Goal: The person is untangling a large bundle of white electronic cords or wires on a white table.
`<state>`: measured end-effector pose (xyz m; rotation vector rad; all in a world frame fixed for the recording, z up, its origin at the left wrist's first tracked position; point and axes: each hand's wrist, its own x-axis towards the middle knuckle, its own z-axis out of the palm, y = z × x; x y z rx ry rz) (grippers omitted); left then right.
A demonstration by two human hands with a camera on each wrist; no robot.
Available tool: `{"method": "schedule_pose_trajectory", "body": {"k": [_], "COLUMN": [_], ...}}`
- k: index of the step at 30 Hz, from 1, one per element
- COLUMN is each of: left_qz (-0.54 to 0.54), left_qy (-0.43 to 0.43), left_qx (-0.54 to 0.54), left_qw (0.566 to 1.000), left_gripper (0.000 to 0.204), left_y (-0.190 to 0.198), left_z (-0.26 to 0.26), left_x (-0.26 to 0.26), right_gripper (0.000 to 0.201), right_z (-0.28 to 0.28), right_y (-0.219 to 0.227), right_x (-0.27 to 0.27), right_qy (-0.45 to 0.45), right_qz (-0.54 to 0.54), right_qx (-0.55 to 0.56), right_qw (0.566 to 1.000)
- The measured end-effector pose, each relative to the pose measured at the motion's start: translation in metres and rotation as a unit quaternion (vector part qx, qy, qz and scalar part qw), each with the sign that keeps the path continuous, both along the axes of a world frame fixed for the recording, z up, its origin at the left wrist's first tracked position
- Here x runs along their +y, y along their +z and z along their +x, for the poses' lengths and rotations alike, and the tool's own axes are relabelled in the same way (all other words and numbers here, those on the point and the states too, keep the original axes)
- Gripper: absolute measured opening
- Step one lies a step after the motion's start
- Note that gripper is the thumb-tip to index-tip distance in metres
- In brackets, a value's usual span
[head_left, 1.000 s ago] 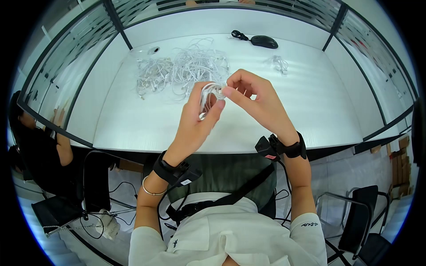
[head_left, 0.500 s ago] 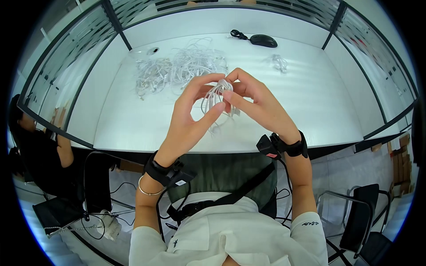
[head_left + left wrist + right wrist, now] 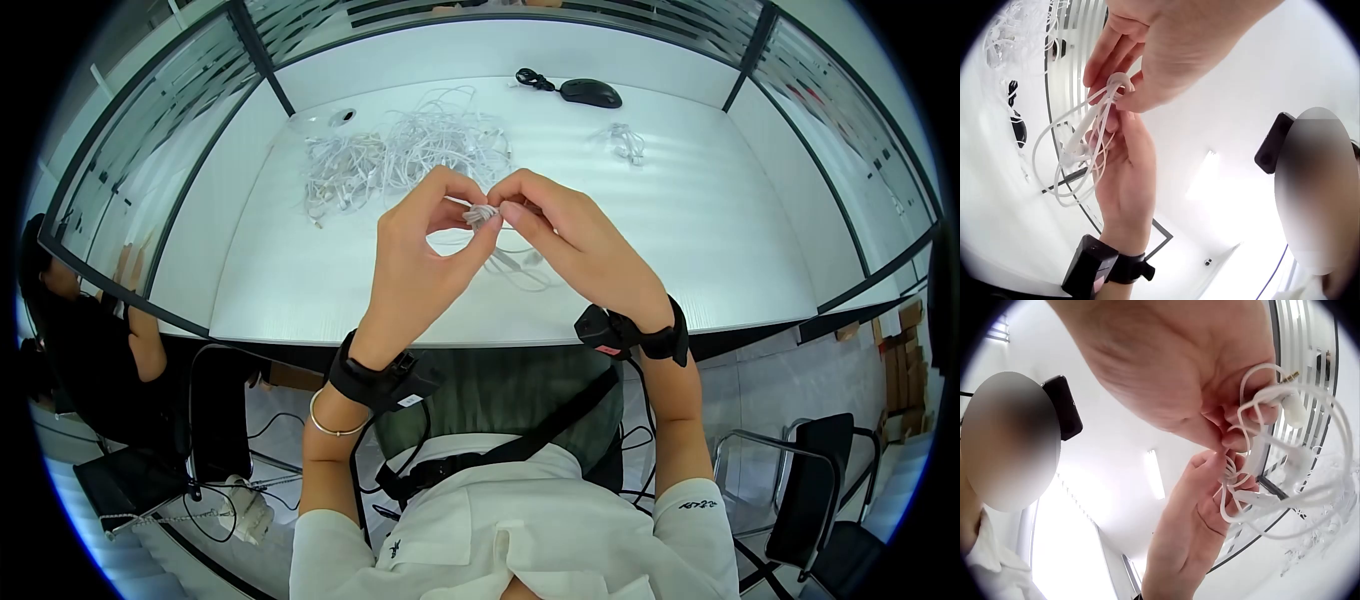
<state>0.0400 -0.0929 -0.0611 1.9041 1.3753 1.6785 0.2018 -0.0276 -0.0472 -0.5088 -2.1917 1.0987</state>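
White wired earphones are bunched between both hands over the desk. My left hand pinches the wound bundle between thumb and fingers. Thumb and fingertips of my right hand pinch the cord right beside it. Thin loops hang below the fingers, and in the left wrist view the earphone cord is wound into a tight ring at the fingertips. A gold-tipped plug and a white earbud show near the right hand in the right wrist view.
A tangled pile of white earphone cords lies at the back left of the white desk. One small white bundle sits at the back right, near a black mouse. Glass-topped partitions enclose the desk; another person sits at left.
The earphones have gone from an open coil around the left fingers to a compact bundle at the fingertips, with loops hanging below. The left hand has shifted slightly left.
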Motion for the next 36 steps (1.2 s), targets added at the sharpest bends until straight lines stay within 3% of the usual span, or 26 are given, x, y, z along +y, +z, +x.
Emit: {"method": "schedule_pose_trajectory", "body": {"k": [8,12,15,18,24,27,30,33,34,36], "left_qz": [-0.055,-0.135,-0.147,-0.169,-0.156,-0.161,-0.278,-0.163,-0.128,-0.062], "left_qy": [-0.006,-0.118,-0.136,-0.148,-0.194,-0.207,-0.257,-0.245,-0.133,-0.041], "left_qx": [-0.021,-0.186,-0.222,-0.242,-0.283,-0.306,-0.338,-0.270,-0.231,-0.164], "left_qw": [0.998,0.966,0.954,0.944,0.926,0.915,0.862,0.917,0.955,0.984], "left_gripper": [0.018,0.020,0.020,0.020,0.041,0.024,0.016,0.020,0.018,0.015], "left_y": [0.007,0.011,0.014,0.016,0.002,0.000,0.001,-0.007,-0.006,-0.008], "left_z": [0.000,-0.008,-0.009,-0.007,0.002,0.007,0.008,-0.007,0.003,0.018], "left_x": [-0.009,-0.015,-0.015,-0.014,-0.009,-0.007,-0.013,-0.012,-0.012,-0.007], "right_gripper": [0.011,0.012,0.012,0.011,0.010,0.010,0.013,0.020,0.027,0.037], "right_z": [0.003,-0.001,0.005,0.006,0.005,0.007,0.009,0.005,0.004,0.000], "right_y": [0.001,-0.006,0.006,0.009,0.004,0.008,0.009,0.002,0.002,-0.007], "right_x": [-0.002,0.001,-0.002,-0.002,0.000,-0.002,0.001,0.007,0.005,0.005], "right_qy": [-0.010,0.014,-0.022,-0.019,-0.021,-0.030,-0.015,0.014,0.020,0.040], "right_qz": [-0.010,0.055,0.024,0.030,-0.006,-0.015,-0.013,0.006,-0.025,0.013], "right_qx": [0.044,0.103,0.011,0.038,0.078,0.061,0.079,0.101,0.083,0.077], "right_qw": [0.999,0.993,0.999,0.999,0.997,0.998,0.997,0.995,0.996,0.996]}}
